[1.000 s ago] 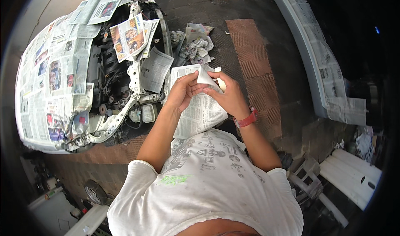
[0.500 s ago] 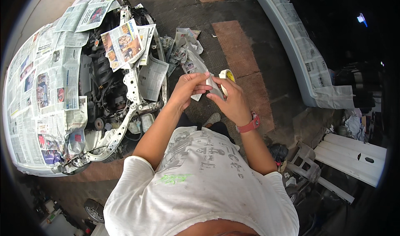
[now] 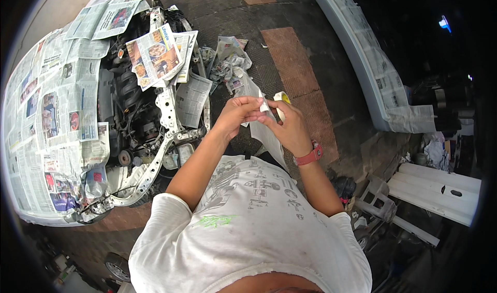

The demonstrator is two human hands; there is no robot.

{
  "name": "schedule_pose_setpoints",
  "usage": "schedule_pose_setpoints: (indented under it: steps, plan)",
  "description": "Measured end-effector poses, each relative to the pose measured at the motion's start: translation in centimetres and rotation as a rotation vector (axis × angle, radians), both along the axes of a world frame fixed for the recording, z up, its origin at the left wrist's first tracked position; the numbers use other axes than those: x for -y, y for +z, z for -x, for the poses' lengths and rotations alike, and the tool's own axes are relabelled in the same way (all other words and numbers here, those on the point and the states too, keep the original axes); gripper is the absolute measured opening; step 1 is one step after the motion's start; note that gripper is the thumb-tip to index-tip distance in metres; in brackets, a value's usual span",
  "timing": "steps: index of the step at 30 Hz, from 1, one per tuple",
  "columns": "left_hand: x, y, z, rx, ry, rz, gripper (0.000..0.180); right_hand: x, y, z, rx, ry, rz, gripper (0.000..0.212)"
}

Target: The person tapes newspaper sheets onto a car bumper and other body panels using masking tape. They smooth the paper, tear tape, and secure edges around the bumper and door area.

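1. Newspaper sheet (image 3: 266, 137) is swung lower, left of the tape roll (image 3: 280, 96), long axis pointed bodyward.
2. Its edge is pinched by the left hand (image 3: 237, 116) and, nearer the tape roll, the right hand (image 3: 291, 131), fingers nearly closed.

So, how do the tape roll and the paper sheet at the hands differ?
Shape: the tape roll is a small ring; the paper sheet is far longer and hangs down. Colour: the tape roll is cream with yellow inside; the paper sheet is greyish. Both are at the right hand.
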State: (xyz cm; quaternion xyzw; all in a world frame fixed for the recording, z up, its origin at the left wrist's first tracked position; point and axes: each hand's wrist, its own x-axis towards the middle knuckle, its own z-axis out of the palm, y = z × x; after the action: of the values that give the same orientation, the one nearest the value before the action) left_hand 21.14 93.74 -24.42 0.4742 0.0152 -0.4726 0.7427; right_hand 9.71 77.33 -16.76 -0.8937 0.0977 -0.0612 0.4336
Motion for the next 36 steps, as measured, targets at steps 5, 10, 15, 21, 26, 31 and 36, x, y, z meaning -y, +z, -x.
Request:
schedule_pose_setpoints:
  steps: [5,10,15,21,26,31,36]
  plan:
    - [0.9,0.3,0.9,0.154,0.031,-0.050,0.014,0.1,-0.4,-0.6,-0.180,-0.127,0.066,0.037]
    - [0.8,1.2,0.5,0.363,0.022,-0.002,0.009,2.5,-3.4,-1.2,-0.002,-0.234,-0.572,0.023]
    - [-4.8,6.4,-3.5,0.639,0.372,-0.056,0.006,5.3,1.3,-3.9,0.339,-0.356,-0.746,0.016]
    - [-20.8,9.6,-7.3,0.957,0.925,-0.276,0.007,8.8,6.2,-5.9,0.450,-0.320,-0.782,0.020]
    - [-35.3,0.7,-6.5,0.773,1.245,-0.436,0.012,5.9,4.8,-12.2,0.554,-0.409,-0.847,0.019]
    - [-40.1,-15.1,-3.9,0.423,1.399,-0.634,0.009,4.4,-4.0,-17.9,0.151,-0.405,-0.807,0.016]
    - [-35.4,-21.0,-1.7,0.184,1.321,-1.152,0.052,0.5,-10.2,-20.0,-0.123,-0.354,-0.865,0.019]
